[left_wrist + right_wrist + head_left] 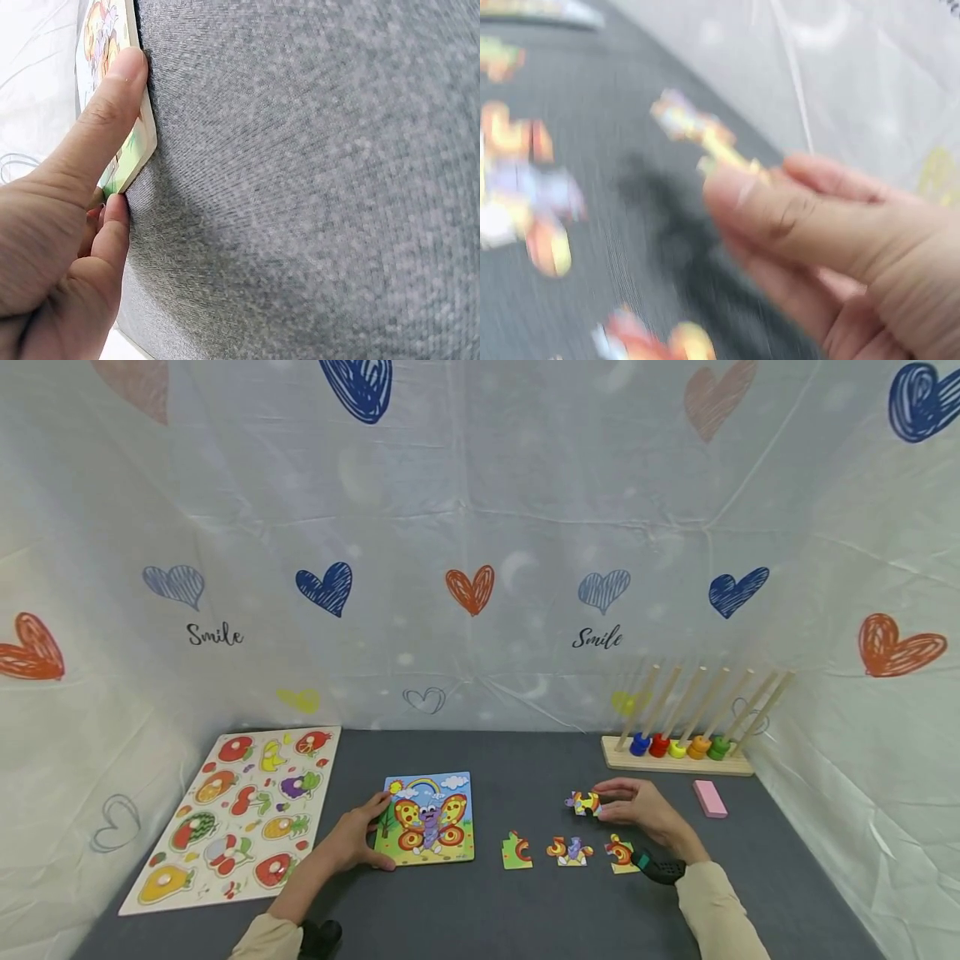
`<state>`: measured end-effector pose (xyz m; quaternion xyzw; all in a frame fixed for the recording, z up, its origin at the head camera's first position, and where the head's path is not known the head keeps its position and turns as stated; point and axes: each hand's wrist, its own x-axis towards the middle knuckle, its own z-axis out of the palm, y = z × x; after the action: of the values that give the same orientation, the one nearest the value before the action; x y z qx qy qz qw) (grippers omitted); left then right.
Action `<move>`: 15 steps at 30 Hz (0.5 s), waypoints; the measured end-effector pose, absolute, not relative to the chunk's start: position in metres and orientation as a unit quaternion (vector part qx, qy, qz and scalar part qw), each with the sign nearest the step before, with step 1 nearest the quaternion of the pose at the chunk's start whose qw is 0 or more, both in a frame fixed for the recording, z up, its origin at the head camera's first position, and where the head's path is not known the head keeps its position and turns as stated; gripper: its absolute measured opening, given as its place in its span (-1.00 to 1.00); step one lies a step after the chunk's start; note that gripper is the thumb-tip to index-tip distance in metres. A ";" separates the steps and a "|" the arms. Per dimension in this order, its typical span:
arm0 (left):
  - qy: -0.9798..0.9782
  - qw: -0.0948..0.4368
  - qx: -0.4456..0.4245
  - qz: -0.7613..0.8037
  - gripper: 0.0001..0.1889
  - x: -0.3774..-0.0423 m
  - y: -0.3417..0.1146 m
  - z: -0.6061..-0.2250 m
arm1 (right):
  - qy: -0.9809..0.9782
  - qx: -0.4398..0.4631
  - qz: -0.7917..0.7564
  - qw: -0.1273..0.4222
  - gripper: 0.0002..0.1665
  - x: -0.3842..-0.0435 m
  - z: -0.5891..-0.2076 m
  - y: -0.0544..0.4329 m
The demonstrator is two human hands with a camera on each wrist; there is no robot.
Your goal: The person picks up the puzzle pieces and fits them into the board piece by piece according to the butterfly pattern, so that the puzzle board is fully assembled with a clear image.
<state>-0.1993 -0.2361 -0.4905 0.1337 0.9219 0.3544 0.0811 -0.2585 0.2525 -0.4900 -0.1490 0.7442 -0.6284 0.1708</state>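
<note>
My left hand (pixel 351 841) grips the left side of a square butterfly picture board (pixel 423 852). In the left wrist view the thumb (pixel 124 71) lies along one edge of the board, with the other fingers at its corner. My right hand (pixel 637 810) pinches a jigsaw puzzle piece (pixel 582 803) in yellow, orange and purple above the table; in the right wrist view the piece is blurred, held between thumb and fingers. Nearer me lie three loose pieces: a green one (pixel 516 852), a purple-and-orange one (pixel 572 852) and an orange-and-yellow one (pixel 621 853).
A white fruit puzzle board (pixel 255 810) covers the table's left side. At the back right stands a wooden peg rack (pixel 622 760) with coloured rings on upright rods. A pink block (pixel 709 799) lies in front of it. A printed curtain (pixel 465 635) closes the back.
</note>
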 end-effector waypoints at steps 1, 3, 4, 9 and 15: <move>0.921 0.081 0.134 0.355 0.10 -0.199 -0.236 -0.490 | 0.742 -0.148 -0.630 0.177 -0.46 -0.259 -0.488 0.248; 0.922 0.082 0.135 0.355 0.09 -0.199 -0.236 -0.490 | 0.737 -0.149 -0.633 0.185 -0.46 -0.259 -0.486 0.238; 0.922 0.081 0.135 0.354 0.09 -0.199 -0.236 -0.490 | 0.736 -0.153 -0.632 0.188 -0.46 -0.260 -0.484 0.232; 0.921 0.081 0.141 0.355 0.10 -0.198 -0.236 -0.488 | 0.734 -0.151 -0.629 0.205 -0.47 -0.260 -0.478 0.204; 0.920 0.082 0.136 0.359 0.09 -0.198 -0.236 -0.488 | 0.722 -0.158 -0.639 0.210 -0.49 -0.261 -0.478 0.173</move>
<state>-0.1975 -0.2356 -0.4878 0.1361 0.9198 0.3588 0.0815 -0.2609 0.1726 -0.4782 -0.1584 0.7224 -0.6395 0.2099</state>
